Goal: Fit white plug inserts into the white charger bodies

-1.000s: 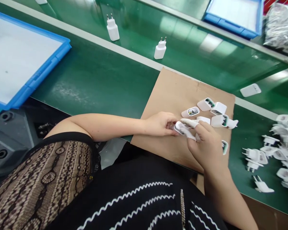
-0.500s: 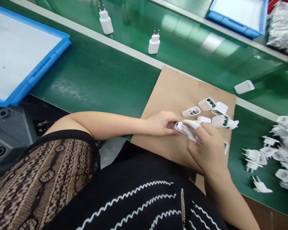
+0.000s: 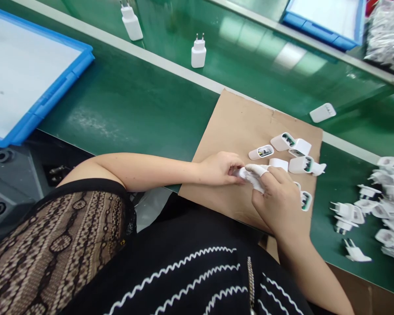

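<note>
My left hand (image 3: 221, 169) is closed around a white charger housing (image 3: 237, 172), mostly hidden by its fingers. Against the housing's end, my right hand (image 3: 277, 192) is pinched, with white covers on the thumb and a finger. Something small and white may be between those fingertips, but I cannot make it out. Both hands are above a brown cardboard sheet (image 3: 230, 118). Just beyond my right hand lie several white housings, among them an open-ended one (image 3: 256, 153) and another with a green board inside (image 3: 279, 142).
Loose white plug caps (image 3: 389, 197) are heaped on the green table at the right. Two chargers stand upright on the green conveyor belt (image 3: 166, 41), and a housing (image 3: 322, 113) lies farther right. A blue-rimmed tray (image 3: 61, 89) is at the left; another blue tray (image 3: 318, 28) stands at the back.
My right hand has shifted slightly left, closer to my left hand, covering more of the housing's end. The chargers and the housing on the belt have moved left. My left hand stays put.
</note>
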Available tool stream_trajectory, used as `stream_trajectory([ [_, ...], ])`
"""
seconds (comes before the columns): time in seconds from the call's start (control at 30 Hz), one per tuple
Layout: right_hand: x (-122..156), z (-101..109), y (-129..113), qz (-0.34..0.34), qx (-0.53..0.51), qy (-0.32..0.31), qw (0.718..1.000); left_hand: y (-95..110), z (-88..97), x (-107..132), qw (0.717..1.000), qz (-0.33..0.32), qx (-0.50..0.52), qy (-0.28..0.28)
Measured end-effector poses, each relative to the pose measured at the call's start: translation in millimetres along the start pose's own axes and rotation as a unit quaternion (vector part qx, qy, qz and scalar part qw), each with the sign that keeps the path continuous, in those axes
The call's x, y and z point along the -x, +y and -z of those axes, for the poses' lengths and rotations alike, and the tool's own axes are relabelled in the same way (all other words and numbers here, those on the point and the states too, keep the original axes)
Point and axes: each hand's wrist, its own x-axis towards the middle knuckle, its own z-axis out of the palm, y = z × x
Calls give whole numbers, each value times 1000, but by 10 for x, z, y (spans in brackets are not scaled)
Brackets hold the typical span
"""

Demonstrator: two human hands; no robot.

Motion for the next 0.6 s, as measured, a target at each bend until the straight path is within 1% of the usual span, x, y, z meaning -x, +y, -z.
stream_trajectory([
  [0.1,9,-19,-12,-3,-3,-3,1000,0,3,2,1000,-3,-17,0],
  [0.2,22,-47,-49,-18,14,14,1000,-12,-16,23,999,-14,-42,3],
  [0.33,41,-139,-114,-52,23,45,997,-40,-89,85,991,-57,-118,27],
  [0.4,66,-180,-126,-78,-2,68,995,-32,-113,119,984,-66,-164,31],
  [0.47,134,-161,-114,-112,-78,85,987,4,-104,150,979,-66,-190,20],
  [0.5,196,-120,-103,-138,-140,97,976,33,-85,161,979,-67,-194,13],
  [0.53,281,-57,-90,-167,-213,115,956,66,-54,165,979,-72,-191,13],
  [0.6,514,112,-66,-220,-348,164,897,133,42,134,979,-96,-176,34],
])
